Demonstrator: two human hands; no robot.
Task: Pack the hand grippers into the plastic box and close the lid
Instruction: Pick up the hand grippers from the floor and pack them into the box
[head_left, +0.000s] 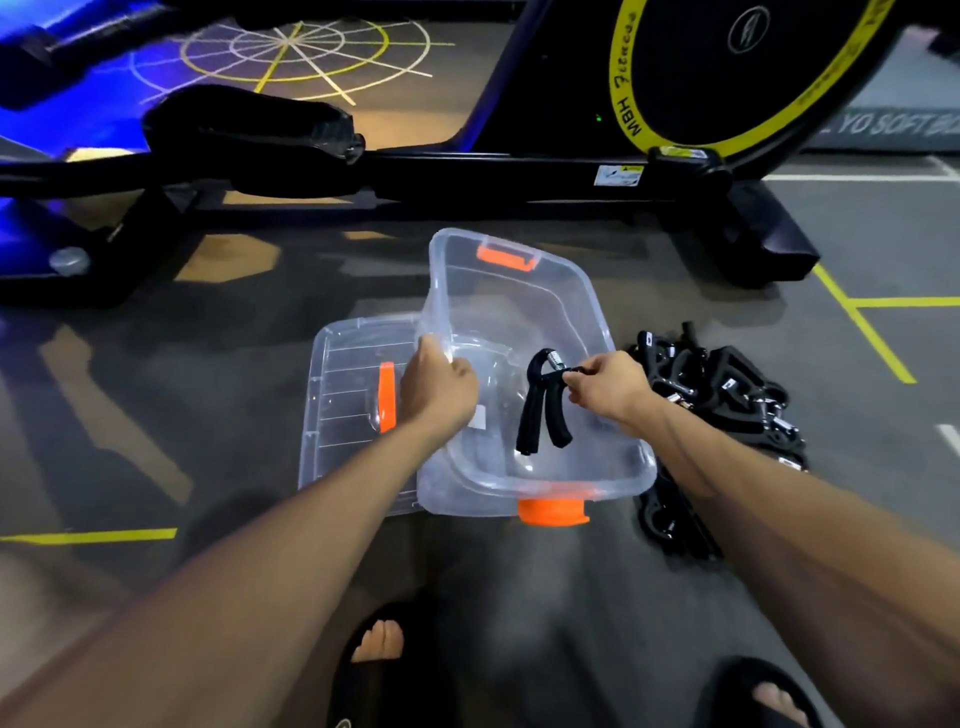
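Note:
A clear plastic box (519, 306) with orange latches sits open on the gym floor, tilted up on its left side. My left hand (439, 387) grips the box's left rim. My right hand (605, 387) pinches the top of a black hand gripper (540, 410), which hangs handles-down over the inside of the box. The clear lid (348, 410) with an orange handle lies flat on the floor to the left, partly under the box. A pile of several black hand grippers (722, 395) lies on the floor right of the box.
A black exercise machine (467, 176) with a yellow-rimmed flywheel stands just beyond the box. Yellow floor lines (862, 322) run at the right and lower left. My sandalled feet (379, 644) are at the bottom of the view.

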